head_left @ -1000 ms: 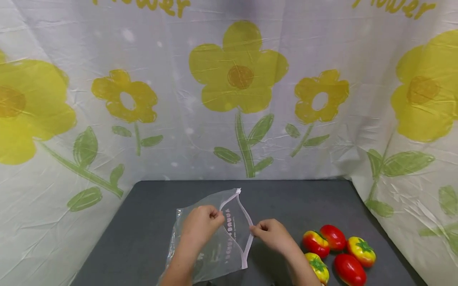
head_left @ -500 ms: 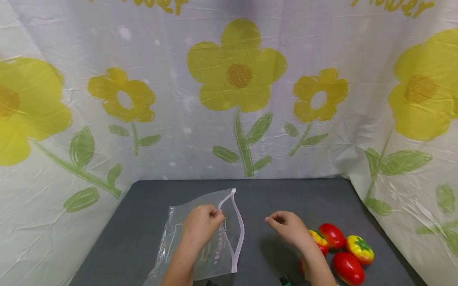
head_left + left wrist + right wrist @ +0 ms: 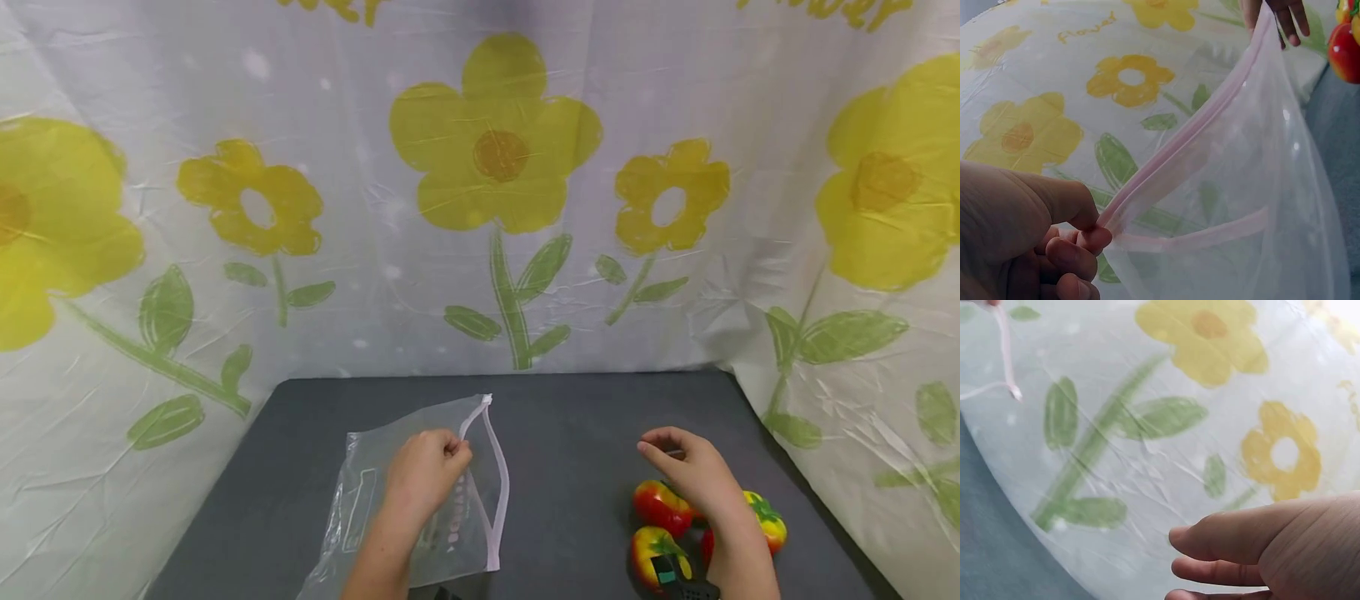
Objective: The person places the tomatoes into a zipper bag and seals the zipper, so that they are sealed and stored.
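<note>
My left hand (image 3: 423,467) pinches the upper edge of a clear zip bag (image 3: 471,525) with pink print, between thumb and forefinger. Its pinkish zip strip (image 3: 1200,122) gapes apart, so the mouth stands open towards the right. The bag's lower left part is partly hidden by my left forearm. My right hand (image 3: 693,471) hovers over the fruit at the right, fingers loosely bent and thumb apart, holding nothing. Below it are a red-and-yellow fruit (image 3: 662,510) and another with a green top (image 3: 651,550). My right forearm covers much of the others.
One more yellow-and-red fruit (image 3: 767,523) with a green leafy top shows beyond the right forearm. The dark grey table (image 3: 570,417) ends against a white curtain (image 3: 360,333) printed with yellow flowers, which also runs along both sides.
My right hand has let go of the bag's zip edge and moved right, over the fruit. My left hand keeps its pinch on the bag, which has shifted slightly left.
</note>
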Demonstrator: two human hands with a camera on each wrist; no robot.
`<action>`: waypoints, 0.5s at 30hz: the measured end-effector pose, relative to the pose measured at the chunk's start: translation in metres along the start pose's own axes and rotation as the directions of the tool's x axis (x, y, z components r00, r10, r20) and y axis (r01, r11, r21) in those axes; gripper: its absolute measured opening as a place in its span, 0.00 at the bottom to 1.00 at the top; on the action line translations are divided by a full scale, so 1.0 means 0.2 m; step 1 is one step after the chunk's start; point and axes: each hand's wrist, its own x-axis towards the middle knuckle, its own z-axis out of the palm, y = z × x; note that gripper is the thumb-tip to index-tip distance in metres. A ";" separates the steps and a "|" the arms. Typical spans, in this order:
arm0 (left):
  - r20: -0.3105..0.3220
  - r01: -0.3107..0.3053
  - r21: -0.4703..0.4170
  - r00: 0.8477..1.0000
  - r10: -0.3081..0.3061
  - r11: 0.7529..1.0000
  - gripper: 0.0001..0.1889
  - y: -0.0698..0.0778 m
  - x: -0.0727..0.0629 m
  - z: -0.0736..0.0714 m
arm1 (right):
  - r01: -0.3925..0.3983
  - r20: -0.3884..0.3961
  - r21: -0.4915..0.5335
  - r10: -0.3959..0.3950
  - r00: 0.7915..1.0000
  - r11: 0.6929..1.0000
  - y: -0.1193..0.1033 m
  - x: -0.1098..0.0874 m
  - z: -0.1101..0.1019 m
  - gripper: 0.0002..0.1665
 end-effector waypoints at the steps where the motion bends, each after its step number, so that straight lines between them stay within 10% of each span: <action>1: -0.002 -0.003 0.006 1.000 0.003 1.000 0.17 0.00 0.00 0.00 | -0.008 -0.005 -0.007 0.008 1.000 1.000 0.01 0.00 -0.02 0.31; 15: 0.013 0.000 0.003 1.000 0.000 1.000 0.21 0.00 0.00 0.04 | -0.150 -0.035 -0.031 0.149 0.988 0.988 0.17 -0.01 -0.18 0.42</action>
